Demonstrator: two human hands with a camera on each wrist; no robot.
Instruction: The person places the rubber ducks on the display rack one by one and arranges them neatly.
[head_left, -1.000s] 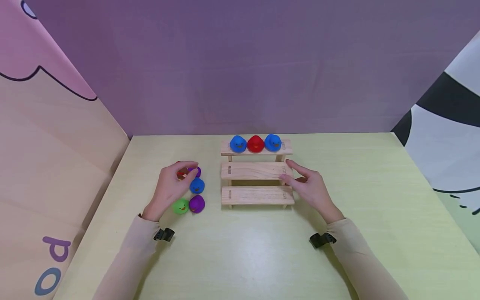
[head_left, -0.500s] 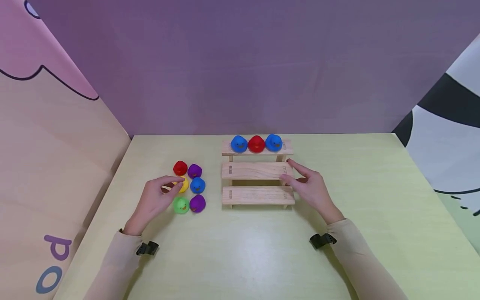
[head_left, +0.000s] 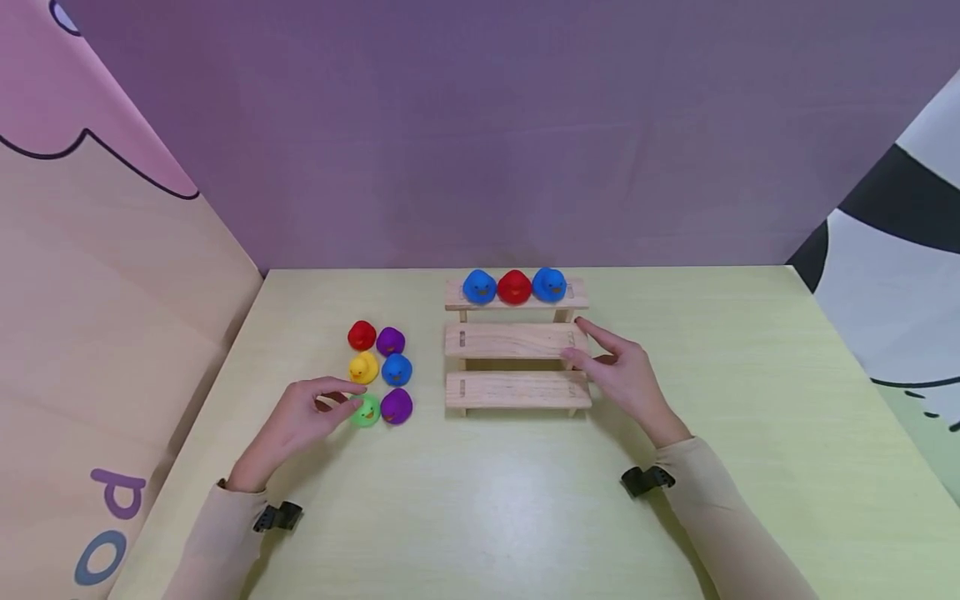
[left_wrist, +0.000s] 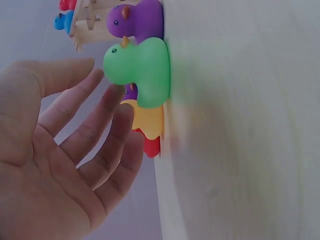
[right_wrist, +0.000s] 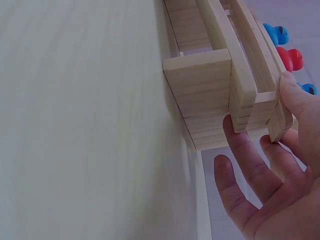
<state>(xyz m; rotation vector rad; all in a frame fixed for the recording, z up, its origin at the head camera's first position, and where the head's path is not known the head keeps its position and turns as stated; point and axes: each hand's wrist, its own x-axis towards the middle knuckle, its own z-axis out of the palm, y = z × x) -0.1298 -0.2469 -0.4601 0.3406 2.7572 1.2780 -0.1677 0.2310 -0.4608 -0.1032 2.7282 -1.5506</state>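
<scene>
My left hand (head_left: 303, 417) is beside a green rubber duck (left_wrist: 145, 67), fingers loosely bent with nothing gripped. In the head view its fingertips overlap the duck's edge; in the left wrist view the duck lies just beyond them. Around it sit a purple duck (head_left: 397, 407), a yellow duck (head_left: 363, 367), a blue duck (head_left: 397, 370), a red duck (head_left: 362, 336) and another purple duck (head_left: 391, 341). My right hand (head_left: 626, 379) holds the right end of a three-step wooden stand (head_left: 517, 390), thumb and fingers about its step ends (right_wrist: 245, 97).
The stand's top step carries a blue duck (head_left: 479, 287), a red duck (head_left: 514, 287) and another blue duck (head_left: 550, 285). A purple backdrop (head_left: 525, 133) rises behind the pale table (head_left: 487, 500). Printed panels (head_left: 112, 292) flank it.
My left hand has moved from the red duck at the back, past the yellow one, toward me to the green duck. The ducks stay in place. My right hand remains on the stand.
</scene>
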